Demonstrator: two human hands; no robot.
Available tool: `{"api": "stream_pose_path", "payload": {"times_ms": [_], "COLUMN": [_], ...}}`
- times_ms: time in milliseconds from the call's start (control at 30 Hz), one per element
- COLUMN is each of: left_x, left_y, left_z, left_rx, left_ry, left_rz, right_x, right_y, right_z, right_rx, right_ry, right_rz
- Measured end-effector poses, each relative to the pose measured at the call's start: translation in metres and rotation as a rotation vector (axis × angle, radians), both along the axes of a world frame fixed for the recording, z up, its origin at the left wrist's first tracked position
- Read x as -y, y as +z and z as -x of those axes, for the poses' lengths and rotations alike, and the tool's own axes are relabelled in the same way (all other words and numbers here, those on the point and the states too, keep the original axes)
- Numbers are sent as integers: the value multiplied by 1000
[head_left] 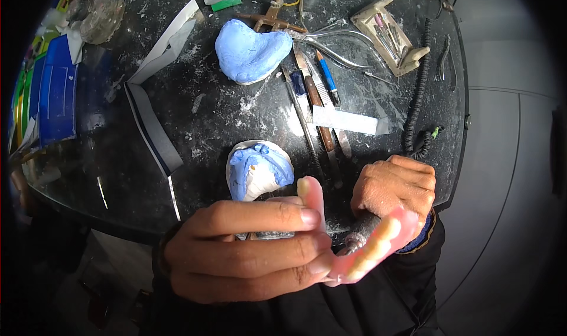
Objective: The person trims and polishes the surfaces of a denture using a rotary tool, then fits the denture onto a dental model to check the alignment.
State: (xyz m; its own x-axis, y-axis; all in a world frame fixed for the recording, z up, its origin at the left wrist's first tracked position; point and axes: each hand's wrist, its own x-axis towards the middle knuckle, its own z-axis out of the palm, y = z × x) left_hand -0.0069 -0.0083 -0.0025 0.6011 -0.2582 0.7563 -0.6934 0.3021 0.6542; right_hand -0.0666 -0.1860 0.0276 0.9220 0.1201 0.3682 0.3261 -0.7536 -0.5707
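Note:
My left hand (245, 250) grips a pink denture (381, 250) with a curved row of ivory teeth, its fingers pressed over the left side of the arch. My right hand (394, 185) is closed around a dark, knurled rotary handpiece (361, 234), whose front end points down toward the inside of the arch. The denture hides the handpiece's tip, so I cannot tell whether they touch. Just beyond my left fingers sits a white plaster cast with blue material (251, 165) over its ridge. Farther back lies a larger blue-topped cast (245, 49).
Several slim hand tools (313, 100) and a blue pencil (328, 76) lie beyond my hands, with a pale strip (345, 120) across them. Pliers (339, 51), a brass-coloured frame (274, 18) and a tool holder (387, 38) stand behind. A coiled cord (420, 82) runs along the right; folded paper (155, 126) lies left.

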Motion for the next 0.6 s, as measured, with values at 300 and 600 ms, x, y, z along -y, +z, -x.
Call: {"api": "stream_pose_path", "payload": {"times_ms": [300, 600], "left_x": [-3, -9], "left_y": [1, 23], "left_z": [-3, -9], "left_rx": [122, 171], "left_ry": [-43, -144], "left_rz": [-45, -188], "right_x": [-4, 14], "right_y": [-18, 2], "right_z": [-5, -7], "right_rx": [239, 283], "right_ry": [15, 124], "right_rz": [-34, 101]}}
